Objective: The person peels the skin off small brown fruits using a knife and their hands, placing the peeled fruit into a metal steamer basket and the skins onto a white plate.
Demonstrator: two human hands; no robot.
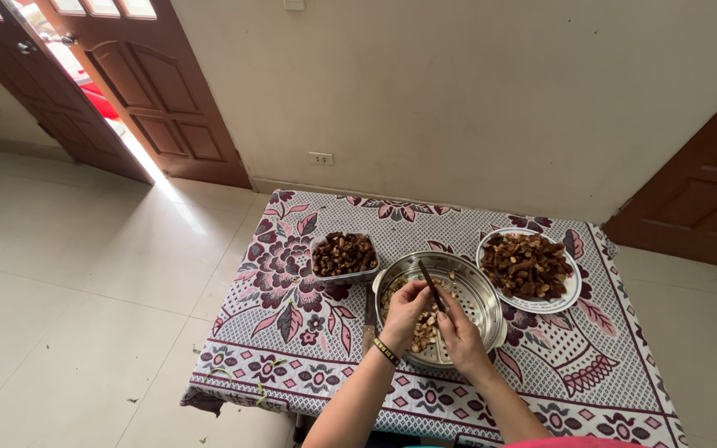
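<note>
Floral cloth (pixel 292 274) on pale tiled floor (pixel 68 274) | both hands' fingers pinched, apparently on something small, over steel strainer (pixel 483 286)

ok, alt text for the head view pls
Seen from above, the left hand and right hand, which holds a thin dark tool, work over a perforated metal bowl of pale pieces on a floral cloth. A clear tub and a white plate hold brown pieces.
</note>
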